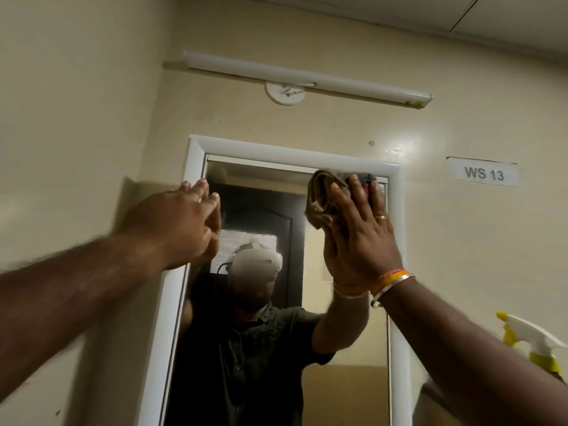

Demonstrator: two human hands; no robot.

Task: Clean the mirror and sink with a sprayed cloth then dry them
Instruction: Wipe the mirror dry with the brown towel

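A tall mirror [344, 348] in a white frame [285, 150] hangs on the cream wall in front of me. My right hand [364, 232] presses a crumpled brown cloth [324, 195] flat against the glass near the mirror's top right corner, fingers straight. My left hand [181, 222] rests with straight fingers on the upper left edge of the frame and glass. The sink is out of view.
A spray bottle [534, 342] with a white and yellow trigger head stands at the lower right, behind my right forearm. A tube light [307, 76] runs above the mirror. A label reading WS 13 [482, 173] is stuck on the wall to the right.
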